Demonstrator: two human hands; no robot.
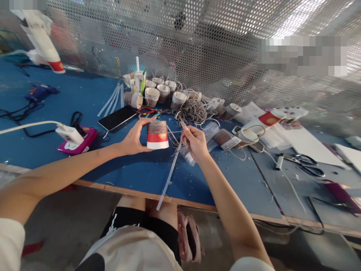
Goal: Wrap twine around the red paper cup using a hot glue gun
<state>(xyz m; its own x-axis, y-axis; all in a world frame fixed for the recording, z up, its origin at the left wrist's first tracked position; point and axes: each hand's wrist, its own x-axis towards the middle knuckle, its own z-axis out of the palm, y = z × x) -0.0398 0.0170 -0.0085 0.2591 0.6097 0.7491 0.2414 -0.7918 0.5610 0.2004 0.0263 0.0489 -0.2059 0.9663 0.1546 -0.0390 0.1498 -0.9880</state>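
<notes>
My left hand (135, 137) is wrapped round an upside-down paper cup (157, 140), red and white, above the near part of the table. Grey-brown cord (157, 127) is wound in rows round the cup's upper half. A strand of it runs taut to the right, where my right hand (194, 141) pinches it between thumb and fingers. Below that hand a long translucent stick (169, 178) slants down past the table's front edge; whether the hand also holds it I cannot tell. A tangled heap of cord (193, 112) lies just behind my right hand.
Several cord-wrapped cups (152, 96) stand at the back by a perforated metal screen (214, 49). Left are a phone (117, 118), a purple power strip (77, 142) and a blue glue gun (42, 91). Clear sticks (208, 136) and black-handled scissors (307, 162) lie right.
</notes>
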